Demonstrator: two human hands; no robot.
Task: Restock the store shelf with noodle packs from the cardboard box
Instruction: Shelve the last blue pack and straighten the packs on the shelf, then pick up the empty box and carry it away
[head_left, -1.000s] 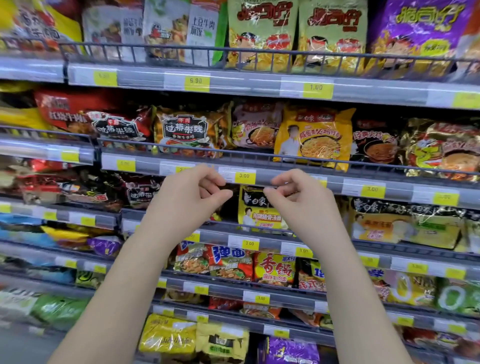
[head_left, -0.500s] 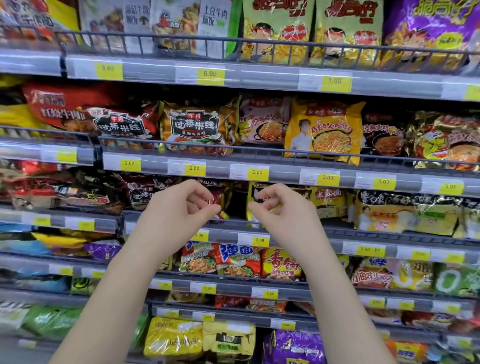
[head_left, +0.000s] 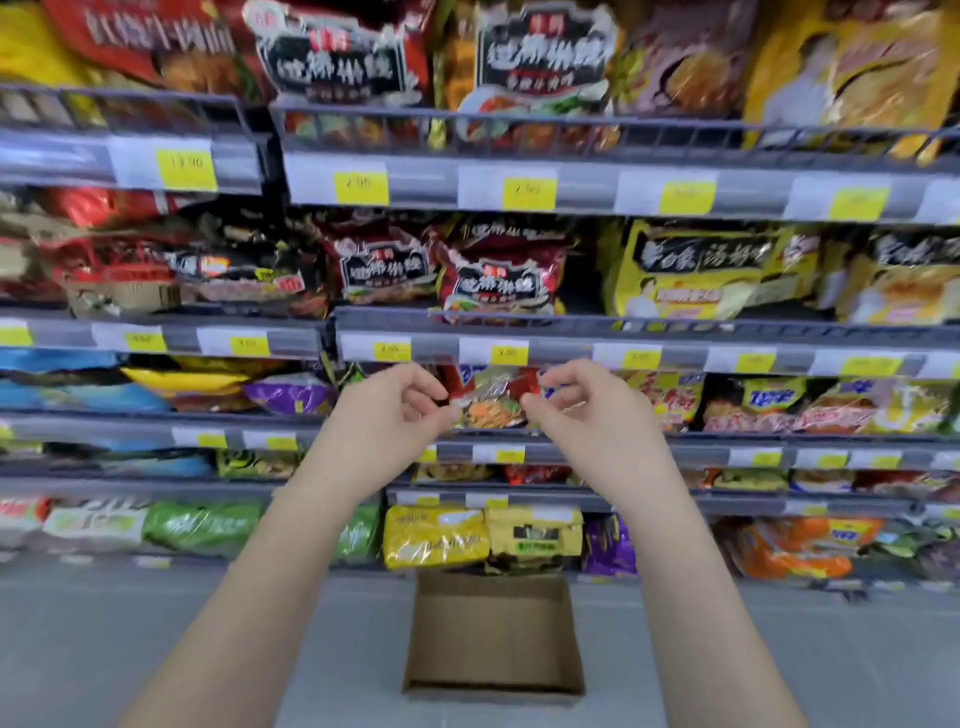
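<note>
Both my hands are raised in front of the store shelf (head_left: 571, 340). My left hand (head_left: 384, 415) and my right hand (head_left: 587, 410) have loosely curled fingers, thumbs near the fingertips, and hold nothing I can see. Between them, behind the fingertips, a red noodle pack (head_left: 491, 400) lies on the shelf row; the blur hides whether the fingers touch it. Below my arms, the open cardboard box (head_left: 493, 691) sits on the floor against the shelf base, and no packs show inside it.
Several shelf rows hold noodle packs, with yellow price tags (head_left: 361, 188) on wire-fronted rails. Dark red packs (head_left: 493, 275) fill the row above my hands. Yellow packs (head_left: 436, 538) sit on the lowest row behind the box. Grey floor (head_left: 156, 649) lies on both sides of the box.
The view has tilted down, bringing the floor and box into sight. Both hands have dropped about one shelf row, from the yellow pack's row to the red pack's row, keeping the same curled shape.
</note>
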